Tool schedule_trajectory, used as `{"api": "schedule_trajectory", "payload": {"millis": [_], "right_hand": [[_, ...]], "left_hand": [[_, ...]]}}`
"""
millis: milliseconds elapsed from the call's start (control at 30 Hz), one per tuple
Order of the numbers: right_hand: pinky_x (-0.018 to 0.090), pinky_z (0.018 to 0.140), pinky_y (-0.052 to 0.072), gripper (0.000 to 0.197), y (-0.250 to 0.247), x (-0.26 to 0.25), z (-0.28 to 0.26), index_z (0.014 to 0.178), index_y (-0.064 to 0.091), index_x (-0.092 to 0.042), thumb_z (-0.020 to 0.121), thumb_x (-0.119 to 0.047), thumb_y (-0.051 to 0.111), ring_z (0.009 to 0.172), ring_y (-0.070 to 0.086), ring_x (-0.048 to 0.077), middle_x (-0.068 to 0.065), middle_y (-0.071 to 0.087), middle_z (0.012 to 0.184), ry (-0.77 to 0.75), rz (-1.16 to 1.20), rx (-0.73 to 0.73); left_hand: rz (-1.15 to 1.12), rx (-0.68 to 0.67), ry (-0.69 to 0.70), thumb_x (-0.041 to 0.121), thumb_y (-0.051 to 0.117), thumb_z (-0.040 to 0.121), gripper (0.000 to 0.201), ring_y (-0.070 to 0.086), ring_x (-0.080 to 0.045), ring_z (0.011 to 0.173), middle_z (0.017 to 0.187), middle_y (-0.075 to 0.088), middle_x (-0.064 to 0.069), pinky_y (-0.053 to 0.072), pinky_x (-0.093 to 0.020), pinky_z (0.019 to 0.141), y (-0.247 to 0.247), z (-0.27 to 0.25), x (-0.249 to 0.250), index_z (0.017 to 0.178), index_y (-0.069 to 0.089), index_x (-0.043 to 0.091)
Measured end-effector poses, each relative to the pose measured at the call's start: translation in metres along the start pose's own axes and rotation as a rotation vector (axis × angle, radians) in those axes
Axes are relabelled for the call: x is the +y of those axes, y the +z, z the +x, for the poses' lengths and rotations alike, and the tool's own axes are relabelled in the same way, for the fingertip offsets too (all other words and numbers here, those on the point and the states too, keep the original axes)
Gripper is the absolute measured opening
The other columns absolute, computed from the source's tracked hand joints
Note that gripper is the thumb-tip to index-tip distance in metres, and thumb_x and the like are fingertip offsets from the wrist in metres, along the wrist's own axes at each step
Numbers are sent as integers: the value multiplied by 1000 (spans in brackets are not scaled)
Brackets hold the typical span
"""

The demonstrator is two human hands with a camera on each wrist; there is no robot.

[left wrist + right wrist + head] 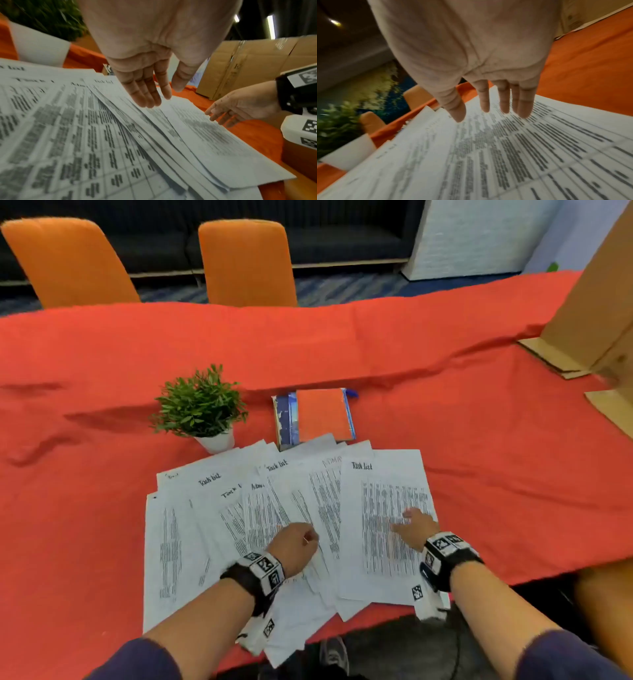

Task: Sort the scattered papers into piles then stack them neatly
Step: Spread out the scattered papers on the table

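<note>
Fanned papers (pixel 239 518) lie under both hands' straight fingers (pixel 503 100).

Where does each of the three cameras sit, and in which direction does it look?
Head: above the red table, looking forward and down at the fanned papers; both forearms, left hand and right hand show.
Left wrist: along the open left hand toward the cardboard box; the right hand shows too.
Right wrist: along the open right hand over the rightmost sheet.
Shared: all show the papers; every view shows the potted plant.
</note>
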State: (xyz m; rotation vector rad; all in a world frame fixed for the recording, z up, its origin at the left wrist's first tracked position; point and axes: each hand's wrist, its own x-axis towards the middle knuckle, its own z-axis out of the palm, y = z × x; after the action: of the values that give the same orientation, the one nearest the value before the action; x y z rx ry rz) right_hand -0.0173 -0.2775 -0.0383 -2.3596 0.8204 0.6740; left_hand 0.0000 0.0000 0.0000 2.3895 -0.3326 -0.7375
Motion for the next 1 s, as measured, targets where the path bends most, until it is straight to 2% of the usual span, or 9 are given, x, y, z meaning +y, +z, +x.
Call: {"api": "schedule_trajectory", "payload": {"millis": [167, 333, 400, 467, 500, 667, 767, 900, 1000], "right_hand": [[43, 106, 39, 83, 2, 12, 2, 145, 21, -8, 83, -39, 67, 133, 33, 38, 21, 23, 148, 258, -28, 99], [44, 101, 45, 79, 8, 27, 10, 141, 22, 0, 81, -21, 68, 123, 49, 37, 20, 44, 137, 253, 36, 121], [44, 95, 50, 62, 7, 28, 10, 137, 35, 4, 84, -9, 64, 113, 57, 36, 21, 55, 127, 211, 103, 113], [42, 93, 51, 48, 6, 27, 7, 129, 49, 8, 84, -4, 63, 105, 62, 34, 21, 59, 125, 169, 127, 52], [43, 91, 51, 45, 6, 26, 5, 126, 52, 9, 84, -3, 64, 101, 63, 33, 21, 58, 126, 152, 143, 21], [36, 69, 55, 39, 18, 26, -1, 114, 50, -11, 81, -10, 71, 78, 60, 23, 11, 59, 103, 111, 348, -46], [30, 58, 48, 23, 18, 24, 0, 104, 55, -13, 84, -15, 67, 62, 54, 17, 7, 59, 88, 58, 414, -46], [31, 72, 47, 22, 11, 28, 12, 100, 56, -14, 82, -14, 68, 82, 57, 23, 14, 60, 107, 28, 438, 84], [37, 92, 46, 44, 6, 21, 18, 116, 55, -9, 78, -23, 73, 110, 54, 33, 16, 52, 117, 56, 227, 172]], "left_hand": [[-142, -17, -110, 24, 55, 91, 34, 51, -14, 103, 125, 53, -6, 35, -17, 85, 44, 27, 9, 124, 54, 13], [-386, -2, -259, 19, 60, 90, 56, 49, -24, 124, 137, 44, -8, 41, -27, 97, 62, 46, 17, 139, 37, 7], [-503, -23, -335, 16, 62, 88, 56, 61, -25, 100, 125, 54, -12, 53, -32, 79, 65, 51, 21, 137, 37, 7], [-485, -26, -361, 21, 63, 88, 54, 58, -16, 75, 103, 60, -9, 44, -24, 56, 67, 54, 25, 134, 39, 8], [-455, -35, -357, 25, 64, 88, 51, 56, -14, 73, 96, 59, -6, 41, -22, 55, 68, 55, 27, 132, 42, 9], [-314, -39, -249, 26, 55, 94, 32, 56, -18, 87, 102, 62, -4, 45, -25, 79, 66, 58, 38, 116, 58, 3], [-265, 25, -225, 28, 48, 97, 41, 55, -25, 115, 133, 56, -10, 43, -30, 100, 53, 52, 40, 132, 52, 6], [-306, 204, -246, 22, 44, 100, 45, 43, -26, 133, 146, 43, -10, 33, -30, 106, 10, 29, 19, 142, 40, 6], [-375, 345, -245, 21, 51, 97, 30, 58, -28, 114, 127, 61, -10, 47, -36, 95, -26, 4, -22, 124, 58, 11]]}}
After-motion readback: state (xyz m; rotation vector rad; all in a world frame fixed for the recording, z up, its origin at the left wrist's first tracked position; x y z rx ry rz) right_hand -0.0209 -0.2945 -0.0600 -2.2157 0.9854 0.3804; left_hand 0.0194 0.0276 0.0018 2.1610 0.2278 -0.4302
